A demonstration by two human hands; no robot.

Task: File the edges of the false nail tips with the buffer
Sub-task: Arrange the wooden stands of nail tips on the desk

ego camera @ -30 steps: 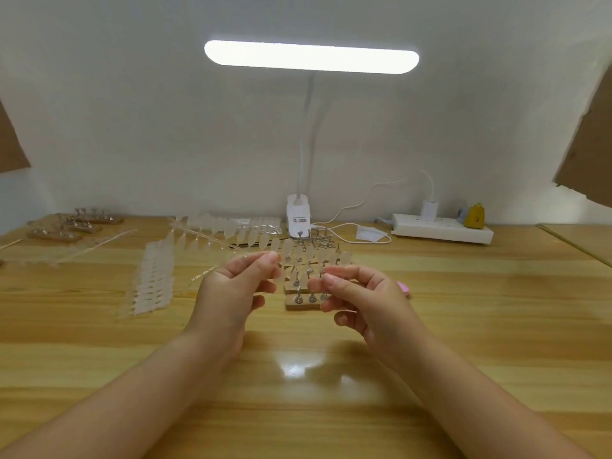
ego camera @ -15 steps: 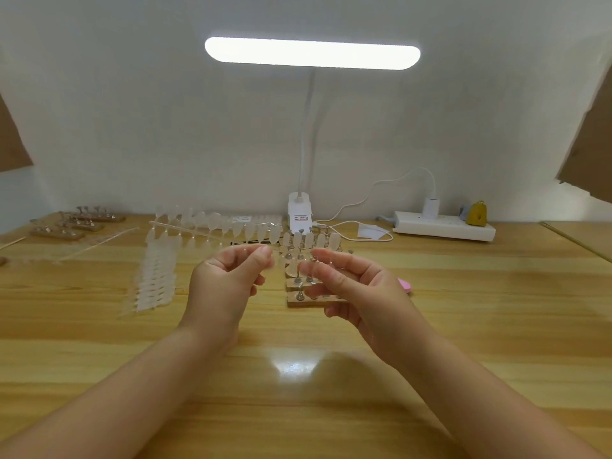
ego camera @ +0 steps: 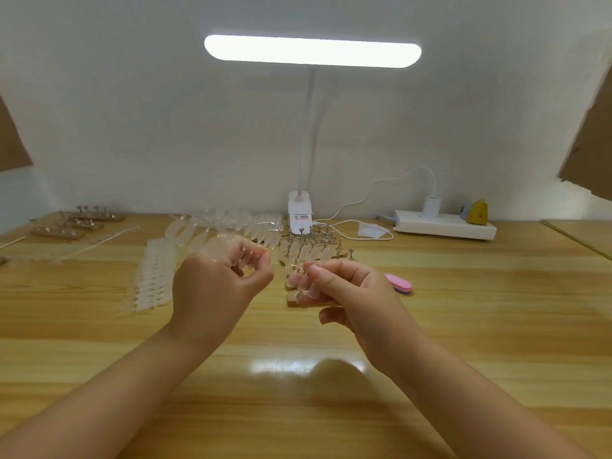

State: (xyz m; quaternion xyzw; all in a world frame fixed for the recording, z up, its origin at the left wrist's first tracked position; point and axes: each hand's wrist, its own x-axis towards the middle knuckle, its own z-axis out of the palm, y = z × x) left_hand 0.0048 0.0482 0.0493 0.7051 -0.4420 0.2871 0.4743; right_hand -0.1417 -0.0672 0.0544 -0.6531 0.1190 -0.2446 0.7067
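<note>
My left hand point(ego camera: 218, 286) holds a clear strip of false nail tips point(ego camera: 198, 238) above the table, the strip slanting up to the left. My right hand point(ego camera: 344, 293) pinches the strip's thin right end between thumb and forefinger. A pink buffer point(ego camera: 399, 283) lies on the table just right of my right hand, untouched. Behind my hands stand wooden holders point(ego camera: 311, 250) with nail tips mounted on metal pegs.
More strips of nail tips point(ego camera: 150, 279) lie flat at the left. Other wooden holders point(ego camera: 71, 223) sit at the far left. A clip lamp point(ego camera: 300, 213), a cable and a white power strip point(ego camera: 445, 225) line the back edge.
Both hands have lifted a little and turned. The strip has swung so its left end points higher, and my right fingers have closed on its right end.
</note>
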